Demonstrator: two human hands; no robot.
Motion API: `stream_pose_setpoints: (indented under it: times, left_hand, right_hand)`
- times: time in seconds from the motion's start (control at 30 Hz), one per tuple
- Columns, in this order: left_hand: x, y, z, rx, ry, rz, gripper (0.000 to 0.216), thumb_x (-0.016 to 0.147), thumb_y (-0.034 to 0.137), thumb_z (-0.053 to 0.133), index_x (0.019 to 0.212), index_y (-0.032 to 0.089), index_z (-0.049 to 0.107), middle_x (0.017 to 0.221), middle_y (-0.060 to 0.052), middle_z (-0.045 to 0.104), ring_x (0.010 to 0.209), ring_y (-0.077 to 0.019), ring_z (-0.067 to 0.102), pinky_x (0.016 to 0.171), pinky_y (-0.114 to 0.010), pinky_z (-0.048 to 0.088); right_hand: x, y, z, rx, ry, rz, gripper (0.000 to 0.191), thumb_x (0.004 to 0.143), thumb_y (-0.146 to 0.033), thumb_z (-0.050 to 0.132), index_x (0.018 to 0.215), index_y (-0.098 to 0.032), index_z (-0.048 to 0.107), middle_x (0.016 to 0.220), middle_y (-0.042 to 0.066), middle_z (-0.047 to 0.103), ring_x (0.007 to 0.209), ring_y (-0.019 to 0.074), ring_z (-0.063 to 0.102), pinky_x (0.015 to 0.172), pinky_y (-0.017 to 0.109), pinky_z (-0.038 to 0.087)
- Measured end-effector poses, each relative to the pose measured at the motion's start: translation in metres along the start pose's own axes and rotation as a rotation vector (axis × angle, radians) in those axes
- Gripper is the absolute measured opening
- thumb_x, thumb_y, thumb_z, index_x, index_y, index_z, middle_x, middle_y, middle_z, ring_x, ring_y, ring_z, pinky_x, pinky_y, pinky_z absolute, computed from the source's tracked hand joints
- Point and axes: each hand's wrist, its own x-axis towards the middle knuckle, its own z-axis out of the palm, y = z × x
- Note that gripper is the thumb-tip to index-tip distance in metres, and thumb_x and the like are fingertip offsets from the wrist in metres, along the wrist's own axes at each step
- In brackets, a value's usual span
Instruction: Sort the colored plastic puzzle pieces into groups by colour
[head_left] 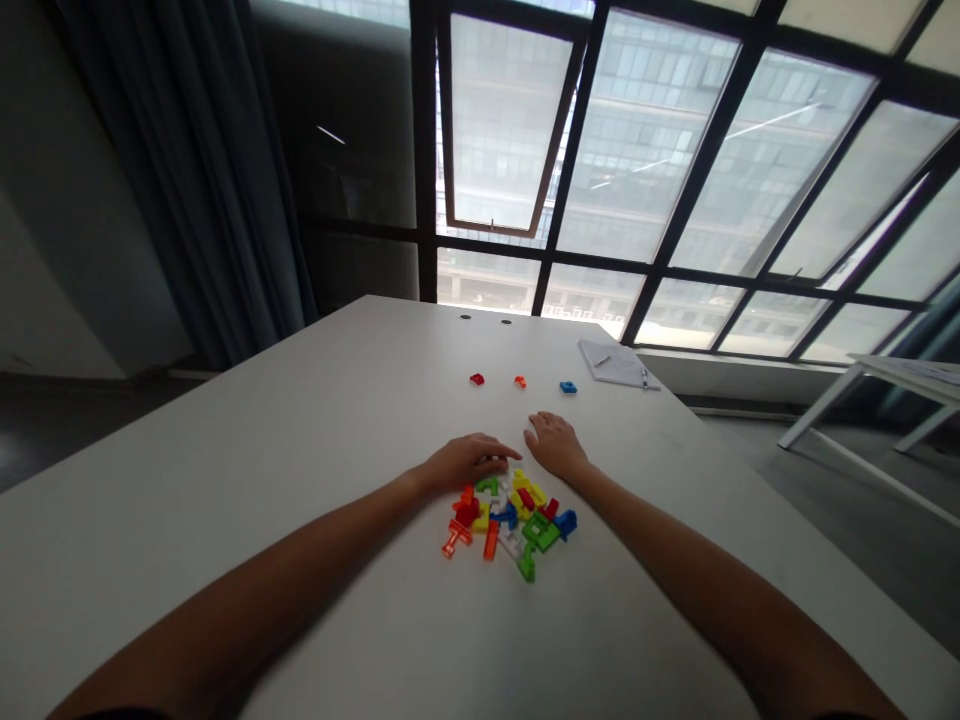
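A pile of coloured plastic building pieces (pixel 536 527) lies on the white table (pixel 360 610), with red, orange, yellow, green, blue and white ones mixed. At the pile's far left edge is my left hand (pixel 469 461), its index finger stretched to the right and the others slightly bent. Its fingertips hover over or touch the far pieces; I cannot tell which. My right hand (pixel 556 446) rests palm down just beyond the yellow pieces (pixel 523 482), fingers extended and holding nothing. Farther off, a red piece (pixel 477 379), an orange piece (pixel 520 382) and a blue piece (pixel 568 387) sit spaced in a row.
Papers (pixel 616 364) with pens on them lie near the table's far right edge. Two dark round fittings (pixel 486 319) are set in the far end. Beyond stand large windows (pixel 645 150), a dark curtain (pixel 187 170) at left and another white table (pixel 900 370) at right.
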Motion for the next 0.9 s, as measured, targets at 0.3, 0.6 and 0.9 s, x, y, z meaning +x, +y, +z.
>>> stream_pose_setpoints:
  times: [0.3,0.6,0.9]
  left_hand:
    - [0.008,-0.009,0.005,0.043,-0.072,0.109,0.033,0.104,0.041,0.05,0.129,0.037,0.072,0.117,-0.005,0.069,0.103,-0.0182,0.065,0.089,-0.025,0.047]
    - [0.018,-0.006,0.008,0.021,-0.088,0.077,0.024,0.097,0.036,0.063,0.116,0.035,0.077,0.11,-0.002,0.07,0.09,-0.0154,0.066,0.083,-0.023,0.048]
    - [0.011,-0.014,0.006,-0.063,0.28,-0.092,0.027,0.095,0.043,0.063,0.11,0.022,0.073,0.103,-0.004,0.072,0.081,-0.0163,0.067,0.073,-0.027,0.053]
  right_hand:
    - [-0.025,-0.003,-0.011,0.057,0.031,-0.055,0.033,0.1,-0.034,0.051,0.128,-0.02,0.064,0.135,0.013,0.063,0.126,0.0268,0.054,0.108,0.04,0.039]
    - [-0.023,-0.003,-0.01,0.086,0.074,-0.078,0.032,0.099,-0.032,0.052,0.125,-0.019,0.066,0.132,0.012,0.065,0.123,0.0277,0.057,0.106,0.042,0.042]
    - [-0.027,0.001,-0.011,0.421,0.253,-0.288,0.035,0.092,-0.019,0.06,0.127,-0.022,0.062,0.117,0.008,0.072,0.107,0.0233,0.066,0.1,0.042,0.049]
